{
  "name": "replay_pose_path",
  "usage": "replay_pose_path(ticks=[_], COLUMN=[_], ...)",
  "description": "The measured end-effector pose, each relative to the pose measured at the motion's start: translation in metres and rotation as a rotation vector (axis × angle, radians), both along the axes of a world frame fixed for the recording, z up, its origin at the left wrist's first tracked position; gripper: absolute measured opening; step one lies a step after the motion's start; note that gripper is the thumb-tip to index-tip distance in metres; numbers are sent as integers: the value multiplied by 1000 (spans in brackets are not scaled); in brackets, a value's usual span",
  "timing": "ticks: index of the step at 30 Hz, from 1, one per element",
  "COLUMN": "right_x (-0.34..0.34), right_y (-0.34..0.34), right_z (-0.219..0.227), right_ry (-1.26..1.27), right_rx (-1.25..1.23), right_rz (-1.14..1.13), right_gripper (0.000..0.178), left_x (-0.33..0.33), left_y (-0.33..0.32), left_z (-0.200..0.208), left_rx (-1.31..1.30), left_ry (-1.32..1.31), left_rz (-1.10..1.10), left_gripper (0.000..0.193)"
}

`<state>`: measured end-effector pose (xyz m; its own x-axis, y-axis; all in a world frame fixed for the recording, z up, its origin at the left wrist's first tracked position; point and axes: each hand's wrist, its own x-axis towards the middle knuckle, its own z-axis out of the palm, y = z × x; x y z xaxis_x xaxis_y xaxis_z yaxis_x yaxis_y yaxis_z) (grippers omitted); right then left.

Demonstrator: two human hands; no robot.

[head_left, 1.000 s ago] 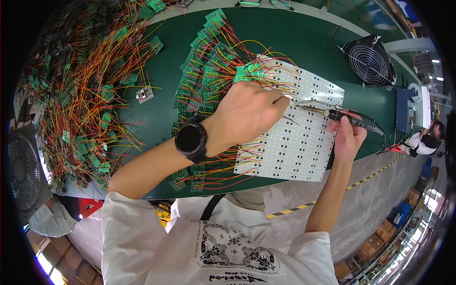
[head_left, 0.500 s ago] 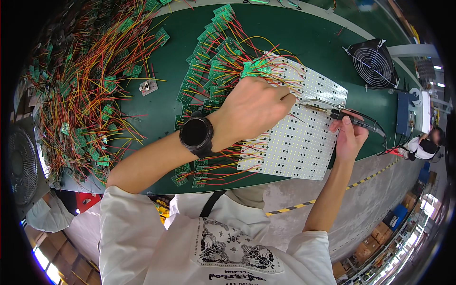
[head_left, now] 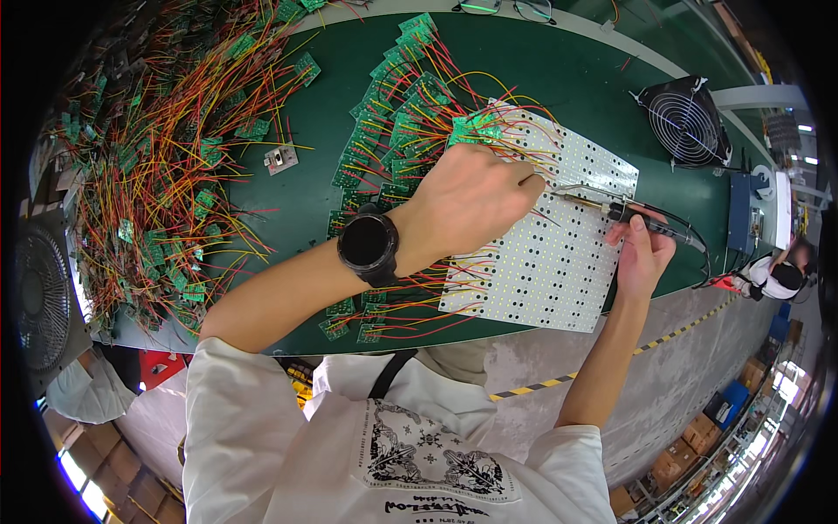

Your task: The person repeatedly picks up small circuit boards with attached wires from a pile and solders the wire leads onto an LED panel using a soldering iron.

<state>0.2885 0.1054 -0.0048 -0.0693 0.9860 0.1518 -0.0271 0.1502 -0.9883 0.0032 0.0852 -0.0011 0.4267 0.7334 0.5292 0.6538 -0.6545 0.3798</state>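
A white LED panel (head_left: 541,279), dotted with rows of small chips, lies under both hands. Over its left part, my left hand (head_left: 480,196) is closed in a pinch, palm down, and the hand itself hides what the fingertips hold. A thin red wire sticks out just below them. My right hand (head_left: 643,253) grips a soldering iron (head_left: 642,216) by its black handle; the metal tip points left, close to my left fingertips. Small green circuit boards (head_left: 358,148) with red and yellow wires overlap in rows along the panel's left side, their wire ends lying over it.
A big tangle of wired boards (head_left: 166,175) covers the left of the green table (head_left: 288,210). A small switch-like part (head_left: 281,159) lies alone beside it. At right stand a black fan (head_left: 685,120) and a blue box (head_left: 742,210). Glasses (head_left: 506,9) rest at the far edge.
The view has shifted slightly, so the boards on the left appear a little farther right. Both hands and the soldering iron keep nearly the same place over the panel.
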Motion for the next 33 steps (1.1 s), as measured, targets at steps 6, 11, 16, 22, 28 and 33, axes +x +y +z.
replay_pose_path(ticks=[6,11,16,22,28,33], right_x=[1,-1,-2,-2,1,4], right_y=[0,2,2,0,0,1], right_z=[0,1,2,3,3,1], right_ry=[85,96,100,108,104,105], right_rx=[-19,-7,-39,-67,-88,-94], right_rz=[-63,-79,-99,-117,-119,-97], right_gripper=[26,24,23,23,24,23], left_x=[0,1,3,1,4,2], left_y=[0,0,-2,1,0,2], left_z=[-1,-2,11,7,13,12], left_rx=[10,26,-17,72,70,-46], left_ry=[-12,-3,-32,55,127,149], left_rz=[0,4,-12,-238,-295,-289], left_gripper=[10,10,20,27,20,13])
